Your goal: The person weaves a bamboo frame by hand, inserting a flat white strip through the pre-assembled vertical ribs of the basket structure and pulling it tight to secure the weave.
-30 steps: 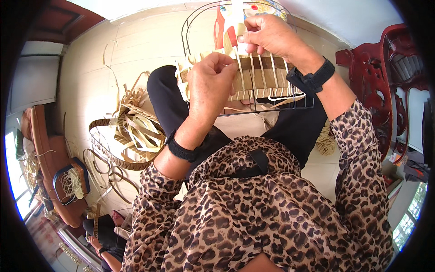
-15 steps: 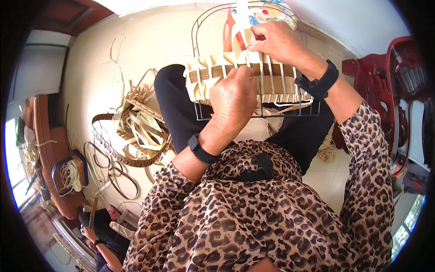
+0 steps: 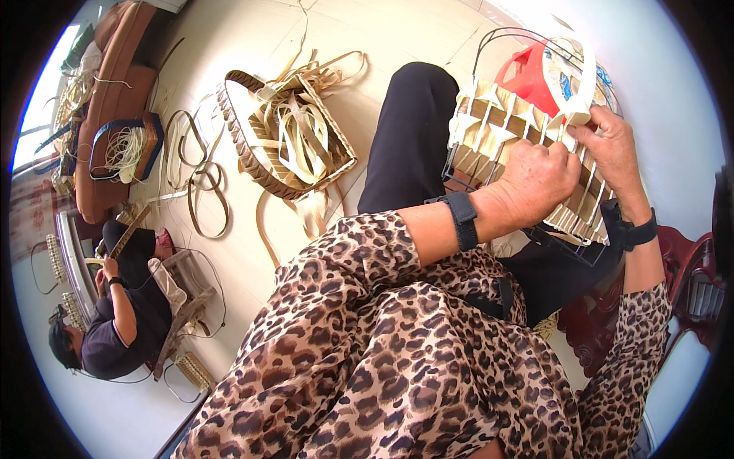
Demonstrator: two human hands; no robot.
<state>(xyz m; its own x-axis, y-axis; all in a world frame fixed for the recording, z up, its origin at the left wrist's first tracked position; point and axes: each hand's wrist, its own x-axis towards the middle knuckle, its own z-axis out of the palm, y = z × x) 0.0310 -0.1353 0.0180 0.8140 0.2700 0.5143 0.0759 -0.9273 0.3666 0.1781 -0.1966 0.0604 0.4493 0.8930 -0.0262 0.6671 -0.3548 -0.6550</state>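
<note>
A basket [image 3: 487, 136] with a dark wire frame and flat pale and brown strips woven between white uprights rests tilted across my dark-trousered legs. My left hand [image 3: 537, 180] is closed in a fist-like grip against its woven side; what the fingers hold is hidden. At the basket's far edge my right hand [image 3: 609, 157] pinches a pale flat strip [image 3: 587, 76] between thumb and fingers. The strip rises in a loop above the hand. Just beyond it a red plastic object [image 3: 527, 76] and the frame's curved wire handle [image 3: 489, 40] show.
Left of my knee, a brown-rimmed woven basket [image 3: 264, 180] holds loose strips [image 3: 302, 134]. Coiled strips [image 3: 206, 191] lie on the tiled floor. At far left, a person [image 3: 126, 306] sits handling a strip. Carved dark red wooden furniture [image 3: 680, 268] stands at right.
The view has swung left, so the basket and my hands now appear farther right and the seated person shows more fully. My right hand still pinches the pale strip.
</note>
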